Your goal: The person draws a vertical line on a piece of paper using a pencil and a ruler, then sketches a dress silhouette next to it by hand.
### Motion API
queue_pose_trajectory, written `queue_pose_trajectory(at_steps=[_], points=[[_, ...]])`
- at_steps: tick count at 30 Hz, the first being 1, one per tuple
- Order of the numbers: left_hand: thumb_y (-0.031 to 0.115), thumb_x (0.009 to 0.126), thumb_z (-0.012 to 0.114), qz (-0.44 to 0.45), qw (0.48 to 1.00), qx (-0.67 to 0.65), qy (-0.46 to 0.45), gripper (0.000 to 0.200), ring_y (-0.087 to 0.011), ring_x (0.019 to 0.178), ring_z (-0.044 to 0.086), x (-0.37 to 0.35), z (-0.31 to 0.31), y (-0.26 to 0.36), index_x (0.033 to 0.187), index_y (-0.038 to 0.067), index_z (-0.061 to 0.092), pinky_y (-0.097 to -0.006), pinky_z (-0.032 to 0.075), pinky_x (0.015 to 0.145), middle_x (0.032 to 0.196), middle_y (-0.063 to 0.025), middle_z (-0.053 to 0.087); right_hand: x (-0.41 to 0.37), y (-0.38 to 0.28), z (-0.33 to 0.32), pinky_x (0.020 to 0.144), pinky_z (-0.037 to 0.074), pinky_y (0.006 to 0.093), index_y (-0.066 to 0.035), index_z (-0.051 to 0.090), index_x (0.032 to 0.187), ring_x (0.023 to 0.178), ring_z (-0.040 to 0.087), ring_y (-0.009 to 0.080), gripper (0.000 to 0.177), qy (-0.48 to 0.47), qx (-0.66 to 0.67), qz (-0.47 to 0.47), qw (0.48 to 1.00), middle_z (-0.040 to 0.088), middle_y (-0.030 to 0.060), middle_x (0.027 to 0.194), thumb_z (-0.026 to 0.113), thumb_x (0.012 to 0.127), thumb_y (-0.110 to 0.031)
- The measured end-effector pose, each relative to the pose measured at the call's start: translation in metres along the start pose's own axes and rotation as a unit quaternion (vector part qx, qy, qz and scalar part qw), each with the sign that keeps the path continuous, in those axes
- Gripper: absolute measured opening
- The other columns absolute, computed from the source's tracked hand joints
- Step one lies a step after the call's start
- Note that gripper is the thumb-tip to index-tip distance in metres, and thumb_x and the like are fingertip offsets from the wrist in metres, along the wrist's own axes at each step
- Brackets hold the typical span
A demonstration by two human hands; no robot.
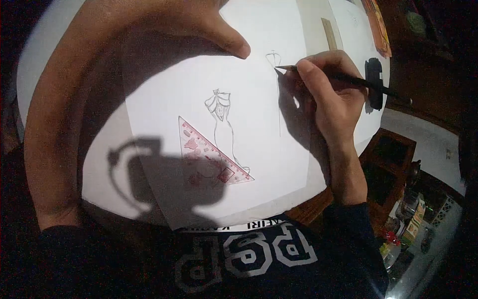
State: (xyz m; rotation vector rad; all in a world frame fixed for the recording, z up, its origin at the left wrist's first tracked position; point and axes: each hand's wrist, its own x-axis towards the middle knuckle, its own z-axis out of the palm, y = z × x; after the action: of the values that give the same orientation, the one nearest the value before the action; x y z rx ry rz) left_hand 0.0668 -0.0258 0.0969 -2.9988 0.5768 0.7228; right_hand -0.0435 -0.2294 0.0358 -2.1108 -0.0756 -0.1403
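My right hand [336, 92] is closed around a dark pencil [287, 67], whose tip is right at a small faint sketch [273, 59] on the white paper [164, 94]. A thin straight line runs down the sheet below this sketch. My left hand [214, 30] lies over the upper part of the paper with the thumb stretched out; its other fingers are mostly beyond the top edge of the view. Between the hands and lower down is a pencil drawing of a dressed figure [219, 107]. A clear set square [209, 159] with red prints covers part of its lower end.
A black object [373, 84] lies right of my right hand, beyond the pencil's shaft. Farther up are a brownish strip [329, 34] and an orange edge [377, 27]. Dark wooden furniture [388, 154] and assorted packages [413, 219] stand at lower right. Shadows fall across the paper.
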Motion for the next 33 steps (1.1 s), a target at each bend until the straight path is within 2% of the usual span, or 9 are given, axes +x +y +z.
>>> queue_pose_trajectory(at_steps=[2,5,8,12,15,21,23,29,33], points=[[0.063,0.075,0.08,0.139,0.985,0.044,0.092,0.071,-0.0301,0.066,0.068,-0.01,0.009,-0.012,0.085,-0.007,0.069,-0.0385,0.055,0.059,0.071,-0.0193,0.068,0.0,0.004,0.0,0.065,0.058,0.026,0.0,0.069,0.096,0.073,0.071,0.0136,0.009,-0.001,0.008,0.0,1.0,0.073,0.0099,0.083,0.072,0.094,-0.009],[0.062,0.076,0.08,0.117,0.993,-0.006,-0.011,0.07,-0.0303,0.066,0.068,0.001,-0.007,-0.013,0.086,-0.007,0.069,-0.0386,0.055,0.059,0.071,-0.0194,0.068,0.0,0.007,0.0,0.067,0.059,0.0259,0.0,0.069,0.096,0.075,0.071,0.0137,0.007,-0.006,0.021,0.003,1.0,0.073,0.0101,0.084,0.071,0.094,-0.007],[0.061,0.076,0.08,0.14,0.985,0.032,0.091,0.07,-0.0307,0.067,0.068,-0.008,0.008,-0.011,0.087,-0.007,0.069,-0.0388,0.055,0.059,0.072,-0.0199,0.068,0.002,0.013,-0.003,0.067,0.059,0.0254,0.0,0.069,0.096,0.076,0.072,0.0135,0.006,-0.012,0.02,-0.004,1.0,0.073,0.0103,0.084,0.071,0.094,-0.006],[0.061,0.076,0.08,0.098,0.992,0.022,0.073,0.069,-0.0307,0.068,0.068,-0.009,0.007,-0.009,0.087,-0.007,0.069,-0.0385,0.055,0.06,0.073,-0.0199,0.068,0.001,0.009,-0.001,0.068,0.059,0.0257,-0.001,0.069,0.097,0.076,0.072,0.0143,0.007,-0.011,0.006,-0.015,1.0,0.073,0.0105,0.084,0.071,0.094,-0.007],[0.061,0.076,0.08,0.171,0.979,-0.005,0.107,0.069,-0.0304,0.068,0.068,-0.009,0.011,-0.021,0.087,-0.007,0.069,-0.0384,0.055,0.06,0.073,-0.02,0.068,0.0,0.006,0.001,0.068,0.059,0.0262,-0.001,0.069,0.097,0.075,0.072,0.015,0.009,-0.004,0.018,-0.004,1.0,0.073,0.0112,0.084,0.071,0.095,-0.009],[0.061,0.076,0.081,0.116,0.99,0.023,0.082,0.07,-0.0297,0.068,0.069,-0.007,0.004,-0.013,0.088,-0.007,0.069,-0.038,0.056,0.059,0.073,-0.0202,0.069,0.0,0.005,0.001,0.068,0.059,0.0268,-0.001,0.069,0.097,0.074,0.072,0.0151,0.011,-0.009,0.014,0.009,1.0,0.074,0.0126,0.085,0.07,0.095,-0.011],[0.061,0.076,0.081,0.154,0.985,-0.062,-0.038,0.07,-0.0295,0.066,0.069,0.001,-0.008,-0.02,0.089,-0.007,0.07,-0.0375,0.056,0.057,0.073,-0.0199,0.069,-0.001,0.003,0.001,0.067,0.059,0.027,0.0,0.069,0.097,0.074,0.072,0.0152,0.01,-0.012,0.013,0.011,1.0,0.074,0.0127,0.085,0.07,0.095,-0.01],[0.062,0.076,0.081,0.132,0.987,0.022,0.084,0.071,-0.0299,0.065,0.068,-0.01,0.01,-0.012,0.088,-0.008,0.069,-0.0375,0.055,0.056,0.072,-0.0197,0.068,0.0,0.006,0.002,0.067,0.058,0.0266,0.0,0.069,0.097,0.075,0.072,0.0141,0.008,-0.01,0.014,-0.016,1.0,0.074,0.0118,0.085,0.071,0.094,-0.008],[0.062,0.075,0.081,0.09,0.996,-0.008,-0.016,0.072,-0.0302,0.066,0.069,-0.003,0.0,-0.01,0.088,-0.007,0.069,-0.0377,0.055,0.057,0.072,-0.0196,0.068,0.0,0.002,0.002,0.069,0.059,0.0272,0.0,0.069,0.096,0.075,0.071,0.0138,0.007,-0.006,0.006,0.003,1.0,0.073,0.011,0.084,0.071,0.094,-0.006]])
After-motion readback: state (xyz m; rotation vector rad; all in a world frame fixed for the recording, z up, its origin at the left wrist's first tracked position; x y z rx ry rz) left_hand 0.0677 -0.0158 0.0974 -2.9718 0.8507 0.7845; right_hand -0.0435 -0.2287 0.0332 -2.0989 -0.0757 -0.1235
